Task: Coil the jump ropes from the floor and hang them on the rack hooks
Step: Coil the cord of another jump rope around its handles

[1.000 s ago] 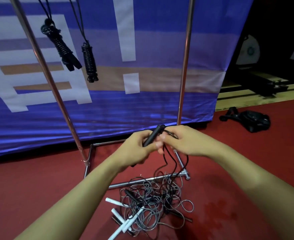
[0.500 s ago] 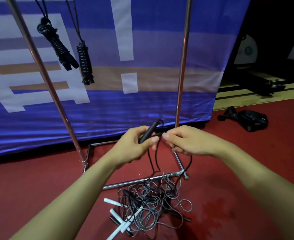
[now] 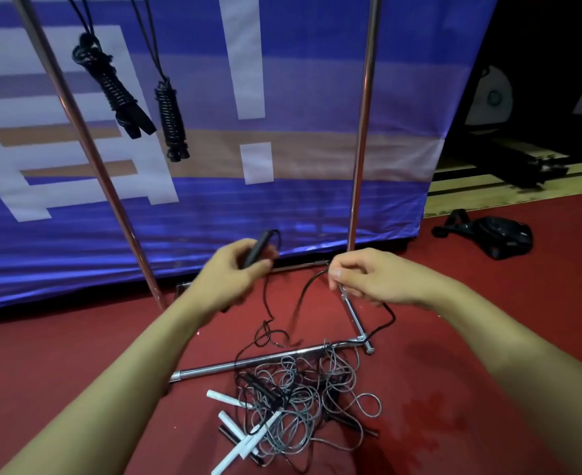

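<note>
Fingers: left hand (image 3: 229, 275) grips black handle (image 3: 257, 247); right hand (image 3: 368, 279) pinches cord (image 3: 305, 289), now pulled right, apart from left. First coil loop starting; pile (image 3: 299, 402) untouched.

Floor: red carpet (image 3: 76, 354) | Backdrop: blue-purple banner (image 3: 299, 97) with white blocks | Right: dark recess, black bag (image 3: 498, 234) on floor

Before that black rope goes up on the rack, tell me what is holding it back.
The left hand grips the black handle and the right hand pinches the black cord. The cord's lower run still trails into the tangled pile on the floor and crosses the rack's base bar. The hooks are out of view.
</note>
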{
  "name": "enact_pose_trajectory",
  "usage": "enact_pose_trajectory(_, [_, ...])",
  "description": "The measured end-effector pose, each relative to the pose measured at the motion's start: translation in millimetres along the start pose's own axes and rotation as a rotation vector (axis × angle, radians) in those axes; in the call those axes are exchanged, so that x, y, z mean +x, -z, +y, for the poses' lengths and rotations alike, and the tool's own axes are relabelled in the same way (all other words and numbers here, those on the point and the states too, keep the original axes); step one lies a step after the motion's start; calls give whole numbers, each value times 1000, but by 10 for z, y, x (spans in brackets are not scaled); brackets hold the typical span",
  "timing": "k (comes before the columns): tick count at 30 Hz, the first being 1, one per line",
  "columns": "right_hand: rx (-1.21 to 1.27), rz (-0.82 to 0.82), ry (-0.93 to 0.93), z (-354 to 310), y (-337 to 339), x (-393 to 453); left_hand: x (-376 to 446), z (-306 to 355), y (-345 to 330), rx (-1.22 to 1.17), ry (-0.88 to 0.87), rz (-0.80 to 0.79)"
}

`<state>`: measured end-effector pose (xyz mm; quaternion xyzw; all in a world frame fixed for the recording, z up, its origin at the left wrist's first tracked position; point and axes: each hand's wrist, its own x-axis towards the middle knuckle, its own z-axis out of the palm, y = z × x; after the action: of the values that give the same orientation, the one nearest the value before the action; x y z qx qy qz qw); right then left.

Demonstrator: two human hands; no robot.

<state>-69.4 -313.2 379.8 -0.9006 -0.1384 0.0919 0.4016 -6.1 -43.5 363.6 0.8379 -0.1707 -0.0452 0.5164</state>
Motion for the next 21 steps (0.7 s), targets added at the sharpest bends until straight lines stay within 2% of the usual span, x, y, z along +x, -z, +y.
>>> enact_pose_trajectory(3, [0, 47, 59, -86, -122, 54, -173, 242, -298, -107, -34, -254])
enact_pose_trajectory(5, [-20, 114, 79, -125, -133, 77, -194, 279, -408, -97, -55, -311])
enact_pose_trajectory(7, [-73, 127, 54, -134, -93, 65, -139, 258, -394, -84, -79, -235])
enact_pose_trajectory(11, [-119, -109, -156, 54, 37, -33, 72, 92, -34, -17, -68, 106])
enact_pose_trajectory(13, [-108, -124, -184, 160, 130, -99, 107, -40, 169, 47, -20, 206])
enact_pose_trajectory(18, [42, 1, -29, 94, 184, -104, 110, -205, 353, 150, 22, 275])
enact_pose_trajectory(21, [83, 93, 69, -38, 84, -27, 31, -30, 177, 99, -70, 135])
